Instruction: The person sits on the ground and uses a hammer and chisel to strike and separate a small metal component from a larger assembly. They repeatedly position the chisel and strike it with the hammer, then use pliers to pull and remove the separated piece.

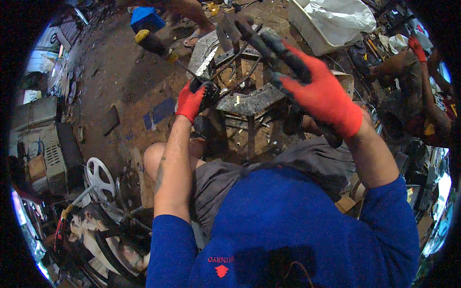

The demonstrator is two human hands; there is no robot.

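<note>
A flat grey metal piece (229,30) is held up near twelve o'clock, pinched at the dark fingertips of the right hand (312,91), whose red glove spreads wide below it. At about ten o'clock from there, the left hand (192,101), also red-gloved, is clenched around a small dark part (210,91) at the edge of a grimy metal stool-like surface (249,102). A screwdriver (158,47) with a yellow and black handle slants down toward that part. Between the two hands, bent metal rods (240,65) crowd the surface. Farther out, one blue box (146,19) sits at eleven o'clock, one white fan wheel (98,177) at eight, and another person's red-gloved hand (417,48) at two.
</note>
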